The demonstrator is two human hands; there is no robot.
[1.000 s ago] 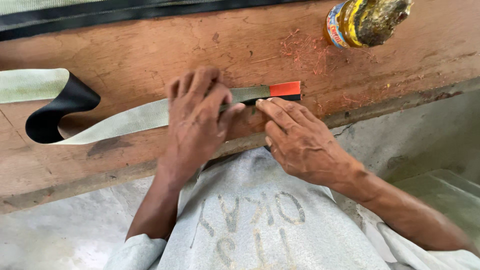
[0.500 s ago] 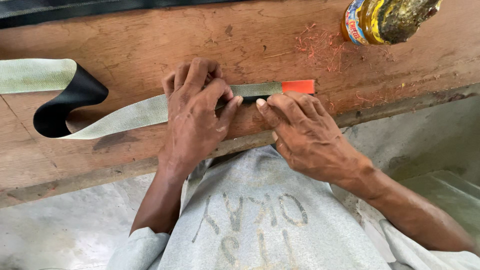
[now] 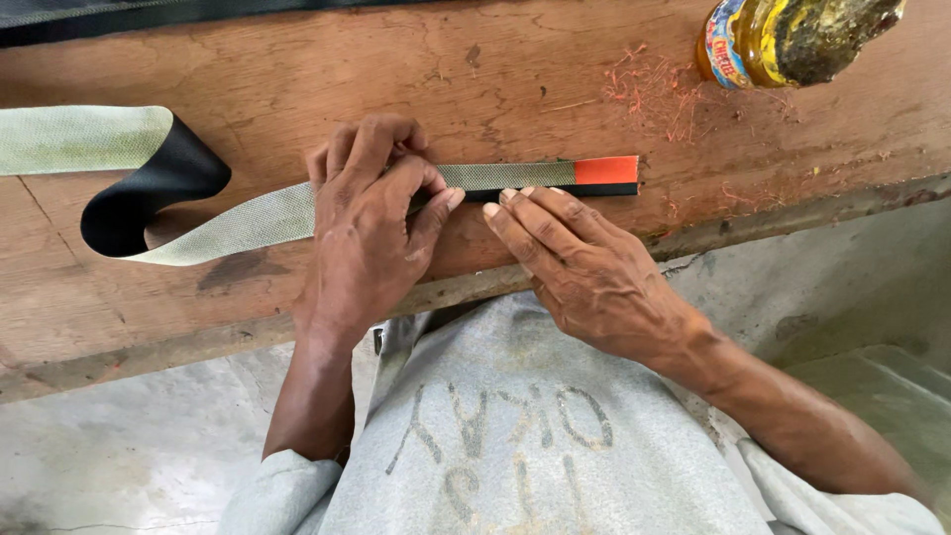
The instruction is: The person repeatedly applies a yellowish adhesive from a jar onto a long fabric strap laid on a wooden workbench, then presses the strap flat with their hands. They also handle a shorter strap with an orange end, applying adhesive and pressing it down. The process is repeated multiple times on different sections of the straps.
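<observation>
Worn brown wooden workbench (image 3: 297,59); long grey-green woven strap with black backing (image 3: 248,223) lies flat along it, looped at left, orange tip at right. Left hand (image 3: 367,233) pinches strap, right hand (image 3: 584,267) fingertips press it flat, nothing clasped. Grimy yellow glass jar (image 3: 783,35) top right, cut off, contents unclear

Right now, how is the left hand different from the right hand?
The left hand is curled, its knuckles raised, covering the strap; the right hand lies flatter, fingers stretched. The left hand sits over the strap's grey stretch; the right hand is nearer its orange end. Both touch the strap.
</observation>
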